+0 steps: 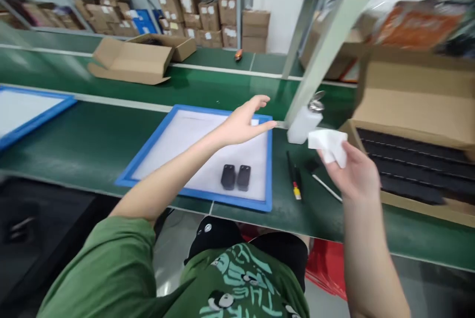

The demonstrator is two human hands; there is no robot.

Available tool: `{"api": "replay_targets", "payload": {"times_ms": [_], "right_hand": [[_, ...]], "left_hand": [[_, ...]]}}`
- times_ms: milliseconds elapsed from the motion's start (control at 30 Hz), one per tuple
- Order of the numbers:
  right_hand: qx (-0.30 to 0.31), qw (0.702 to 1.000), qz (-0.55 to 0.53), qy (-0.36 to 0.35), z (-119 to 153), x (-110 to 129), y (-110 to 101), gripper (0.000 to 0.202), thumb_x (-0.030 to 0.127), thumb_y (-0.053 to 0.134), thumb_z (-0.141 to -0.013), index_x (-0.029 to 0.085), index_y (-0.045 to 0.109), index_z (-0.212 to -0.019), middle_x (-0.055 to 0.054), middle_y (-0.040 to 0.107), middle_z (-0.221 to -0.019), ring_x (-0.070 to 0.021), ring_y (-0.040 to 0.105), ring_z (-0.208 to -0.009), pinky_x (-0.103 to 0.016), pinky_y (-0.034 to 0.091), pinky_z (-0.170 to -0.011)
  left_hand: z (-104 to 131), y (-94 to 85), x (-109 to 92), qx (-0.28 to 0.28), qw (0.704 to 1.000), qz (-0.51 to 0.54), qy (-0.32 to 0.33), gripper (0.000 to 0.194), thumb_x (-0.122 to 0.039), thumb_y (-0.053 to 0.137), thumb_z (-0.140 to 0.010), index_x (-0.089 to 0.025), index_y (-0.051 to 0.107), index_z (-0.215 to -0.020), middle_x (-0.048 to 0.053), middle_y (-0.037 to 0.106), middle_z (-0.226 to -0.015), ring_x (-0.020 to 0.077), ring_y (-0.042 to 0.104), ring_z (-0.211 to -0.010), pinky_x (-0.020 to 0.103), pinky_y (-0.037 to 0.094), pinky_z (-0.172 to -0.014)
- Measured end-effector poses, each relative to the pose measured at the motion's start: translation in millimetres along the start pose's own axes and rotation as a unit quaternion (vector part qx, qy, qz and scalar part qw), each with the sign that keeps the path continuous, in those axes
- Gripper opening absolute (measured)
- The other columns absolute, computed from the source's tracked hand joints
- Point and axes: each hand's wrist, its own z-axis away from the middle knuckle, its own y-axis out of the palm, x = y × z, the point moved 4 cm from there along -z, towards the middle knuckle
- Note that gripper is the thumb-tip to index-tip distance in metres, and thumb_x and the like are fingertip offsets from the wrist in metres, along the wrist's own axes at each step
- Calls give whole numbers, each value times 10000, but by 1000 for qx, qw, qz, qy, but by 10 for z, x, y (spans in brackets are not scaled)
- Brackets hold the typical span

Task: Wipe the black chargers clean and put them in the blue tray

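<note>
My left hand (248, 121) is over the far right part of a blue-framed white tray (267, 169), thumb and fingers apart, holding nothing. Pinched in my right hand (352, 172) is a folded white wipe (328, 142), raised above the bench. Just beyond it stands a white pump bottle (305, 122) with a metal top. Two small black plastic parts (236, 177) lie side by side near the tray's front right corner. Between the tray and my right hand, a thin black tool with a red and yellow end (296, 187) rests on the green bench.
An open cardboard box (415, 95) with rows of black pieces stands at the right. Another blue-framed tray (37, 125) lies at the left. A slanted metal post (330, 46) rises behind the bottle. An opened carton (135, 58) sits on the far belt, with shelved boxes behind.
</note>
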Motion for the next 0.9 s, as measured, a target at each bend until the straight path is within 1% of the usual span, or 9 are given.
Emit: {"api": "replay_targets", "payload": {"times_ms": [100, 200, 267, 333, 400, 467, 567, 733, 900], "right_hand": [[-36, 999, 31, 8, 208, -191, 14, 191, 197, 592, -917, 176, 773, -861, -181, 774, -1136, -304, 746, -1130, -452, 680, -890], [-66, 995, 49, -52, 503, -413, 186, 118, 251, 685, -891, 210, 796, -895, -136, 777, -1163, -319, 705, -1226, -522, 588, -1073], [-34, 977, 131, -166, 752, -557, 418, 215, 278, 683, -926, 219, 802, -1096, -106, 758, -1256, -324, 665, -1295, -561, 497, -1174], [100, 885, 296, -346, 1046, -736, 771, 398, 241, 587, -992, 235, 691, -1375, -89, 690, -1406, -320, 614, -1366, -579, 437, -1223], [270, 707, 444, -479, 1338, -1047, 1087, 535, 135, 466, -1009, 219, 541, -1532, -99, 621, -1488, -297, 581, -1405, -539, 427, -1237], [373, 561, 520, -525, 1501, -1341, 1220, 566, 66, 403, -987, 121, 518, -1538, -154, 613, -1475, -288, 577, -1409, -476, 449, -1224], [430, 461, 566, -532, 1528, -1479, 1172, 512, 63, 390, -982, -18, 557, -1460, -222, 582, -1476, -320, 547, -1430, -447, 484, -1189], [506, 431, 572, -481, 1447, -1148, 852, 633, 41, 376, -989, 55, 330, -1621, -127, 482, -1576, -228, 388, -1536, -376, 296, -1309], [448, 460, 624, -445, 1367, -1048, 596, 656, 36, 485, -965, 27, 353, -1608, -171, 542, -1526, -252, 336, -1557, -397, 138, -1345]], "left_hand": [[982, -274, 231, -84, 994, 68, -5, 719, -491, 739, -889, -291, 416, -1500, 76, 482, -1620, 264, 437, -1536, 419, 362, -1286], [1637, -16, 541, -60, 986, 74, -135, 890, -511, 793, -846, -303, 325, -1574, 118, 408, -1676, 320, 389, -1564, 508, 350, -1294], [1781, 287, 680, -4, 979, 95, -180, 955, -479, 793, -854, -303, 243, -1615, 135, 371, -1697, 332, 355, -1581, 530, 377, -1270], [1757, 495, 740, -2, 976, 115, -185, 969, -397, 787, -859, -290, 206, -1628, 143, 441, -1657, 326, 414, -1550, 518, 418, -1239], [1681, 586, 767, -17, 973, 125, -194, 921, -279, 740, -866, -272, 217, -1624, 138, 581, -1542, 315, 588, -1409, 484, 514, -1150], [1634, 600, 792, -20, 969, 119, -214, 889, -160, 669, -851, -252, 232, -1620, 122, 686, -1411, 297, 724, -1203, 441, 601, -1012], [1632, 567, 818, -23, 973, 102, -206, 794, -100, 608, -840, -226, 339, -1576, 123, 696, -1393, 286, 742, -1161, 426, 622, -978], [1648, 547, 836, -30, 982, 101, -159, 633, -99, 603, -846, -291, 492, -1439, 73, 653, -1461, 288, 667, -1317, 480, 589, -1092], [1629, 547, 835, -26, 984, 97, -147, 567, -165, 692, -894, -315, 496, -1405, 63, 672, -1425, 296, 677, -1301, 461, 623, -1051]]}}
